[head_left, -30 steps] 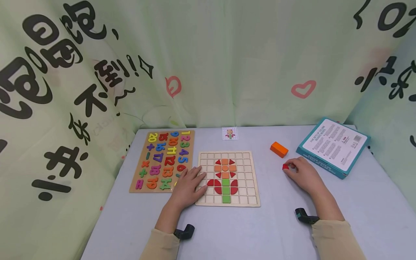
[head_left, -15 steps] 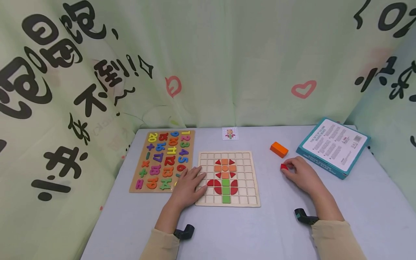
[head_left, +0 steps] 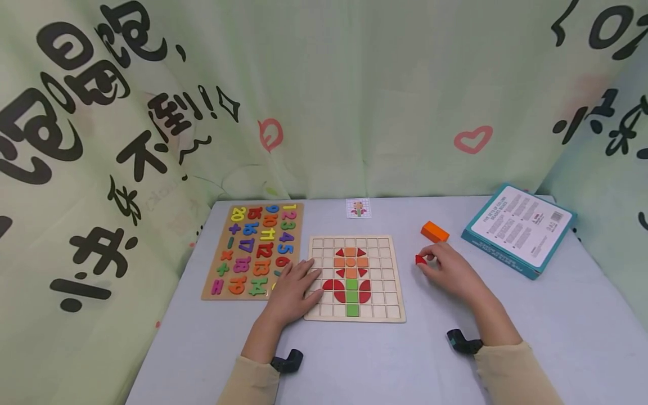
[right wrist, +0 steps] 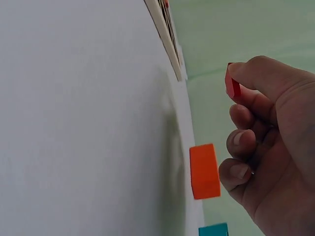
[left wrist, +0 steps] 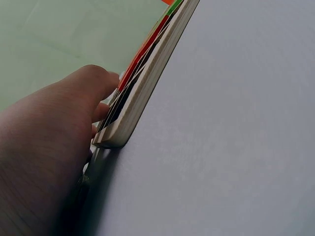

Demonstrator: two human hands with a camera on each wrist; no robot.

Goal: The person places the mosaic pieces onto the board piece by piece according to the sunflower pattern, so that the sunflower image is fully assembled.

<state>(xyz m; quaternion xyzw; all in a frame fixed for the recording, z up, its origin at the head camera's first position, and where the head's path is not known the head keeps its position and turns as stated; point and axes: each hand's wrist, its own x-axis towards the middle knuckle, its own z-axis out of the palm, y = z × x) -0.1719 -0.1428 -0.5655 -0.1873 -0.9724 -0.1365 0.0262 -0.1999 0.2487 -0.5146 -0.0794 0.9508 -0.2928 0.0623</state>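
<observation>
A pale wooden grid board (head_left: 385,281) lies mid-table, with orange, red and green pieces forming a flower in its cells. My left hand (head_left: 293,289) rests on the board's left edge, fingers spread and fairly straight; the left wrist view shows its thumb (left wrist: 101,81) at the board's rim. Right of the board, my right hand (head_left: 450,270) pinches a small red piece (right wrist: 232,82) between thumb and index finger, above the table. Its other fingers are curled. The piece's full outline is partly hidden by the fingertips. Just behind that hand lies an orange block (head_left: 434,232).
A number board (head_left: 211,281) with colourful numerals and signs lies left of the grid board, partly under my left hand. A small pattern card (head_left: 358,208) sits at the table's back. At the right back is a teal box (head_left: 521,228). A printed curtain hangs behind.
My right hand has moved left with the red piece, from beside the teal box toward the grid board. My left hand has stayed on the board's edge.
</observation>
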